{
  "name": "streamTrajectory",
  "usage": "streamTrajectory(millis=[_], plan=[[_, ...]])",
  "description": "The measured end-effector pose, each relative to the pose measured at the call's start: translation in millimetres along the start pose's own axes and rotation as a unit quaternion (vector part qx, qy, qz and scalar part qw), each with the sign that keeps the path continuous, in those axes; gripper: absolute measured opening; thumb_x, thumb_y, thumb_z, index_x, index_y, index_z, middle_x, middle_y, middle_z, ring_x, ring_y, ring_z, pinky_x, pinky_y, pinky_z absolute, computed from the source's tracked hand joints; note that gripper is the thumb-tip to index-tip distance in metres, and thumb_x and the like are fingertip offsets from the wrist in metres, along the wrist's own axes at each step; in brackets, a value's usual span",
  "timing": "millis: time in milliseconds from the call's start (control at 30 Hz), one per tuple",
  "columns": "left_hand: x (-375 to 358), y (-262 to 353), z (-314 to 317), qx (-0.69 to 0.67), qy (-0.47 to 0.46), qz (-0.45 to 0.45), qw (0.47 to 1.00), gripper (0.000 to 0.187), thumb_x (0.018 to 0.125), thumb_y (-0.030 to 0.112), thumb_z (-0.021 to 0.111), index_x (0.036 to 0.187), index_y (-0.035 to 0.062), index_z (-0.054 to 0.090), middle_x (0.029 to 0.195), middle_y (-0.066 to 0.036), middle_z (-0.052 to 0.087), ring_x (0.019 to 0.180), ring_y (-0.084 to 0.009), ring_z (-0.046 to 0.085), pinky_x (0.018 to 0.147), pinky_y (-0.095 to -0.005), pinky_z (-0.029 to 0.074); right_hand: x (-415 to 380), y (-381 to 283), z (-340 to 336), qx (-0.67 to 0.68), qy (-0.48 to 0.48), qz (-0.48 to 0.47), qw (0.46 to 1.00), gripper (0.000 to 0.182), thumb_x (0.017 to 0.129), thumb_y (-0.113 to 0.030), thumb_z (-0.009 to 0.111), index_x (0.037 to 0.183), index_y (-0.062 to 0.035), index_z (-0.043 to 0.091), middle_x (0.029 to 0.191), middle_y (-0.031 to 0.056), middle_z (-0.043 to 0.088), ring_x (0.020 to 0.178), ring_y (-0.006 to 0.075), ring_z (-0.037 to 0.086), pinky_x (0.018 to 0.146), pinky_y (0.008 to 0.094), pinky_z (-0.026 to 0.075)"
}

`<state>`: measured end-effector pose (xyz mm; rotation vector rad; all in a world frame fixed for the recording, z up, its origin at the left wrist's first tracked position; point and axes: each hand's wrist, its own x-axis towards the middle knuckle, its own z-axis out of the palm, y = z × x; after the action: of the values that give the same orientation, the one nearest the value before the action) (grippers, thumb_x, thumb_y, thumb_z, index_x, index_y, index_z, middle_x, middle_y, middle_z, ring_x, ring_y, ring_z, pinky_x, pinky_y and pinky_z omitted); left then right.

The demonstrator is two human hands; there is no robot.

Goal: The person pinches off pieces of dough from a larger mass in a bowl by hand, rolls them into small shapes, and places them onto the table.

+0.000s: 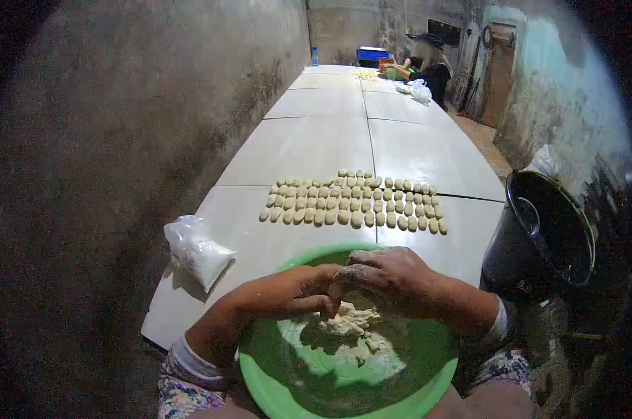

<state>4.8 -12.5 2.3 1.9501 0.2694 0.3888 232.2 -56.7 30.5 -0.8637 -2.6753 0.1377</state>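
Note:
A green basin [260,380] rests by my lap at the table's near edge. Flour and pale dough scraps [354,325] lie in its bottom. Over it, my left hand [316,288] and my right hand [382,271] meet, fingers curled and pressed together. Both are dusted with flour. Whatever lies between them is hidden by the fingers. Beyond the basin, several small oval dough pieces [344,204] stand in rows on the white table.
A clear plastic bag of white powder [198,253] sits at the left on the tiled tabletop [305,150]. To the right stands a black bucket [504,241]. Another person [438,73] works at the far end, near a blue crate [373,54] and a white plastic bag [419,91].

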Motion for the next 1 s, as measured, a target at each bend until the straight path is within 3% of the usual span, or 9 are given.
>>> streamTrajectory(millis=[67,133,233,333,433,733,833,900,1000], plan=[[-0.4,1.6,-2.6,0.032,0.012,-0.004,0.999,0.029,0.096,0.029,0.047,0.108,0.0031,0.052,0.088,-0.010,0.060,0.076,-0.0168,0.057,0.071,-0.0302,0.047,0.5,1.5,0.6,0.005,0.011,0.009,1.000,0.037,0.086,-0.023,0.055,0.121,-0.0121,0.049,0.108,0.0173,0.058,0.086,0.0370,0.063,0.068,0.0445,0.052],[-1.9,12.2,-9.0,-0.011,-0.047,-0.121,0.992,0.023,0.094,0.019,0.045,0.106,0.0021,0.056,0.087,-0.009,0.062,0.077,-0.0156,0.057,0.072,-0.0307,0.048,2.2,1.6,0.0,0.051,0.006,0.019,0.998,0.036,0.087,-0.023,0.054,0.122,-0.0144,0.049,0.111,0.0149,0.057,0.085,0.0372,0.063,0.069,0.0444,0.053],[-2.6,-0.9,-11.5,0.038,-0.047,-0.099,0.993,0.021,0.094,0.016,0.045,0.099,0.0019,0.059,0.083,-0.008,0.062,0.075,-0.0148,0.057,0.071,-0.0303,0.048,5.3,2.1,9.2,0.088,0.091,-0.004,0.992,0.035,0.077,-0.016,0.067,0.110,-0.0111,0.056,0.090,0.0105,0.057,0.071,0.0321,0.061,0.055,0.0391,0.049],[-2.6,-3.5,-9.9,-0.003,-0.047,-0.025,0.999,0.028,0.096,0.026,0.046,0.095,0.0023,0.060,0.083,-0.008,0.061,0.076,-0.0144,0.057,0.072,-0.0303,0.047,5.7,0.3,4.8,0.072,0.045,-0.030,0.996,0.028,0.080,-0.019,0.065,0.106,-0.0115,0.056,0.089,0.0105,0.055,0.072,0.0312,0.060,0.057,0.0401,0.049],[-2.7,-5.1,-9.6,-0.010,-0.072,-0.073,0.995,0.034,0.096,0.034,0.047,0.096,0.0023,0.059,0.085,-0.007,0.061,0.081,-0.0151,0.057,0.076,-0.0319,0.047,4.3,2.3,5.0,0.023,0.015,-0.045,0.999,0.028,0.078,-0.020,0.064,0.103,-0.0117,0.057,0.088,0.0094,0.053,0.075,0.0302,0.059,0.060,0.0403,0.049],[-1.6,7.2,-8.9,0.037,-0.063,-0.066,0.995,0.032,0.097,0.032,0.045,0.105,0.0012,0.053,0.089,-0.010,0.061,0.086,-0.0173,0.058,0.079,-0.0332,0.047,4.7,-0.5,3.2,0.018,0.032,-0.080,0.996,0.030,0.076,-0.021,0.066,0.102,-0.0107,0.056,0.092,0.0099,0.054,0.077,0.0317,0.059,0.062,0.0417,0.048],[-0.3,0.4,-9.8,0.061,-0.063,-0.023,0.996,0.030,0.098,0.029,0.043,0.104,0.0014,0.053,0.087,-0.010,0.060,0.082,-0.0176,0.058,0.078,-0.0335,0.047,4.5,0.9,9.1,0.048,0.043,-0.034,0.997,0.032,0.079,-0.021,0.066,0.105,-0.0088,0.053,0.093,0.0115,0.054,0.078,0.0331,0.059,0.062,0.0427,0.048],[-2.4,7.7,-11.5,0.067,-0.055,-0.094,0.992,0.030,0.098,0.028,0.042,0.107,0.0018,0.052,0.086,-0.010,0.060,0.079,-0.0176,0.058,0.076,-0.0328,0.047,3.3,0.6,9.6,0.073,0.099,-0.016,0.992,0.031,0.081,-0.022,0.066,0.105,-0.0086,0.051,0.090,0.0127,0.056,0.078,0.0337,0.060,0.063,0.0432,0.048],[-0.3,11.2,-6.6,0.011,-0.046,-0.084,0.995,0.032,0.098,0.030,0.041,0.109,0.0018,0.050,0.085,-0.009,0.059,0.076,-0.0164,0.057,0.074,-0.0316,0.047,4.9,-4.2,0.8,0.051,0.041,0.034,0.997,0.024,0.083,-0.021,0.065,0.100,-0.0096,0.052,0.085,0.0123,0.059,0.074,0.0334,0.061,0.061,0.0423,0.048]])
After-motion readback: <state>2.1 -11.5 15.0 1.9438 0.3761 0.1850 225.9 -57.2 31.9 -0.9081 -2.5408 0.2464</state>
